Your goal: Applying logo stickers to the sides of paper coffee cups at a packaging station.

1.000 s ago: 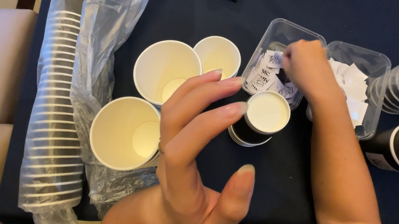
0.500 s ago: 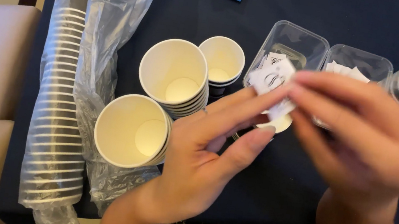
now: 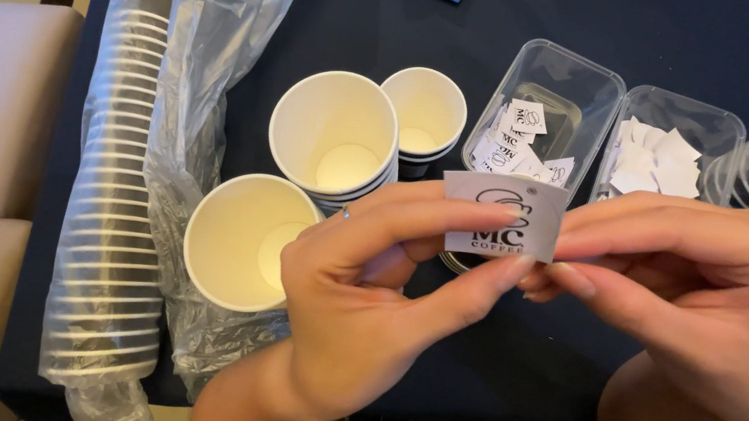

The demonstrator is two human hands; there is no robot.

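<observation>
At the far left of the dark table a long sleeve of stacked cups lies in clear plastic, with three open paper cup stacks just to its right. The left hand pinches the left edge of a small printed sticker between thumb and forefinger; the right hand pinches its right edge, held above the table near the middle. Peeling cleanly likely calls for a steady grip and a slow pull at one corner. Two clear trays of paper slips sit behind. The cup below the sticker is mostly hidden, and the cup stacks at right are cut off
</observation>
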